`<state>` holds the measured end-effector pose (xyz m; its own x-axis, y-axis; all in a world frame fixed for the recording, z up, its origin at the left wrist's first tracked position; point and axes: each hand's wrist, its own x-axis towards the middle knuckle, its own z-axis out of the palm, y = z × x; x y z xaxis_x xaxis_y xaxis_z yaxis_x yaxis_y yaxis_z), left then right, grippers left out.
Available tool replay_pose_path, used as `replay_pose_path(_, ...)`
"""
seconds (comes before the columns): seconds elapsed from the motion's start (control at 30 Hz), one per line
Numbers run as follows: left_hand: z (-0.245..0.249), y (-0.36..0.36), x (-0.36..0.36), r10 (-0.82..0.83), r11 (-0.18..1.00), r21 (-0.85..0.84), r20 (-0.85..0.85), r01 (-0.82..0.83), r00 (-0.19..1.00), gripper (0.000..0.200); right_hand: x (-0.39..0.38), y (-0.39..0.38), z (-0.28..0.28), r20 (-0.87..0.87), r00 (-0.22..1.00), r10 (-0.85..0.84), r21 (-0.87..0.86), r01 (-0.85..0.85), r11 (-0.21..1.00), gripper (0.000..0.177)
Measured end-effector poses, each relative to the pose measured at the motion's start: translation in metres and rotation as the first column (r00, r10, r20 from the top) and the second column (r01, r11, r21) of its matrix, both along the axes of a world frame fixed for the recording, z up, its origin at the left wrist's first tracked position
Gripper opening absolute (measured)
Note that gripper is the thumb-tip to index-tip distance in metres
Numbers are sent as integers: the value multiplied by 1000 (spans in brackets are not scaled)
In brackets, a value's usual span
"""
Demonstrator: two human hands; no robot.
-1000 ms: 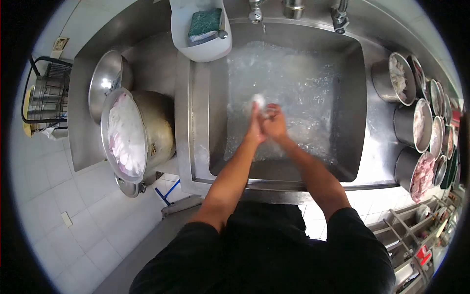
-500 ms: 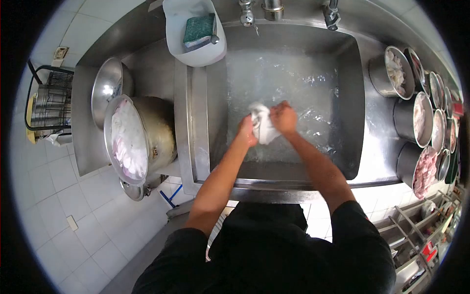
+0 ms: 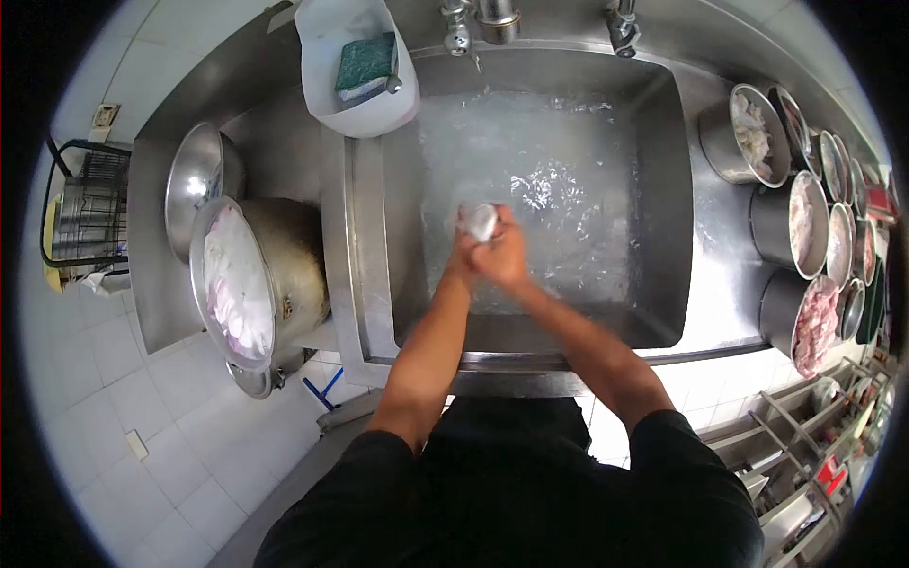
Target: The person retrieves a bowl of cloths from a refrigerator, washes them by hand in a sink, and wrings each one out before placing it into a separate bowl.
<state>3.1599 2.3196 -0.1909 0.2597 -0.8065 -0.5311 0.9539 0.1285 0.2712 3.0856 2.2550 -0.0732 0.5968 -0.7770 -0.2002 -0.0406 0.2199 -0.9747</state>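
Note:
A white cloth (image 3: 482, 222) is bunched into a small wad between my two hands, over the water in the metal sink (image 3: 663, 189). My left hand (image 3: 464, 248) closes around it from the left side. From the right, my right hand (image 3: 504, 254) wraps its fingers about the same wad. Both hands press together, so much of the cloth is hidden. Cloudy, rippling water (image 3: 568, 246) covers the sink bottom beneath them. Above the far edge, a faucet (image 3: 458, 36) lets a thin stream fall.
A white plastic container (image 3: 360, 118) with a green sponge (image 3: 365, 64) stands at the sink's upper left. Left of the sink are a big pot (image 3: 298, 270) holding white material and a steel bowl (image 3: 185, 189). Several metal pots (image 3: 776, 227) of food line the right counter.
My hands have come together, squeezing the spread cloth into a compact wad. They sit slightly further left in view. The whole view has shifted a little.

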Motion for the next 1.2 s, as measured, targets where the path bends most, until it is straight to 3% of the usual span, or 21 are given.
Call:
replay_pose_path(0.07, 52, 6, -5, 90, 996, -23, 170, -88, 981, 66, -2, 21, 52, 23, 995, 93, -425, -75, 902, 24)
replay_pose_path(0.17, 85, -1, -2, 154, 971, 132, 281, -198, 947, 48, -3, 35, 86, 52, 974, 222, -492, -169, 854, 17)
replay_pose_path(0.23, 21, 0, 20, 91, 982, -164, 9, -88, 996, 34, 3, 24, 31, -39, 995, 86, -414, -95, 906, 15)
replay_pose_path(0.27, -10, 4, 32, -93, 858, -512, -225, -37, 970, 29, 4, 14, 3, -91, 996, 24, -370, -56, 927, 16)
replay_pose_path(0.33, 13, -3, 26, -76, 993, -98, -91, 67, 993, 26, -1, -27, -28, -439, 889, -131, -513, -128, 849, 23)
replay_pose_path(0.4, 41, -12, 9, -122, 933, 343, 20, 108, 992, 23, -31, -63, -90, -603, 797, -17, -521, -378, 766, 33)
replay_pose_path(0.5, 49, 16, 23, -264, 721, 682, 106, 123, 959, 45, -88, -111, -140, -774, 627, -87, -352, -313, 882, 42)
replay_pose_path(0.6, 26, 29, 5, -423, 562, 827, 302, -14, 855, 85, -102, -110, -179, -790, 552, -266, -443, -215, 870, 43)
replay_pose_path(0.67, 24, 16, -18, -539, 449, 894, 263, 9, 800, 94, -94, -84, -214, -761, 564, -321, -649, -670, 360, 44)
replay_pose_path(0.7, 36, 5, -16, -519, 596, 780, 195, 189, 832, 102, -83, -71, -223, -735, 593, -328, -673, -695, 253, 44)
replay_pose_path(0.73, 46, -8, -15, -402, 637, 751, 135, 171, 905, 99, -55, -60, -182, -778, 629, 4, -430, -537, 725, 44)
replay_pose_path(0.77, 56, -19, -17, -283, 672, 725, 60, 153, 957, 97, -26, -48, -136, -690, 715, 113, -56, -208, 976, 44)
replay_pose_path(0.8, 61, -29, -17, -159, 704, 699, -22, 129, 987, 95, -18, -25, -114, -519, 853, -59, -258, -91, 962, 22)
replay_pose_path(0.83, 14, -15, 3, -148, 946, 266, -155, 186, 977, 77, -10, -14, -64, -362, 932, 7, -136, -60, 989, 17)
replay_pose_path(0.87, 11, -6, 12, -117, 993, -20, -305, 117, 945, 71, -5, -4, -9, -187, 981, 50, -2, -51, 999, 13)
replay_pose_path(0.9, 11, 3, 16, -128, 958, -288, -451, -8, 883, 65, -5, 10, 16, -137, 986, 91, -178, -115, 977, 15)
replay_pose_path(0.97, 34, 3, 8, 20, 943, -320, -225, -93, 974, 58, -6, 30, 69, -62, 976, 206, -373, -215, 903, 18)
replay_pose_path(1.0, 77, 1, -4, 129, 989, -97, 201, -111, 971, 57, -9, 36, 91, -34, 961, 274, -390, -265, 882, 19)
replay_pose_path(1.07, 96, 0, -5, 110, 989, 32, 515, -147, 850, 53, -7, 40, 81, -44, 971, 234, -492, -225, 841, 20)
replay_pose_path(1.13, 56, 18, 4, 70, 993, -108, 311, -38, 948, 49, -3, 38, 52, -126, 980, 153, -628, -198, 752, 24)
replay_pose_path(1.2, 23, 8, 14, -134, 975, 220, 457, 34, 879, 41, 1, 0, 4, -183, 983, -10, -631, -110, 768, 30)
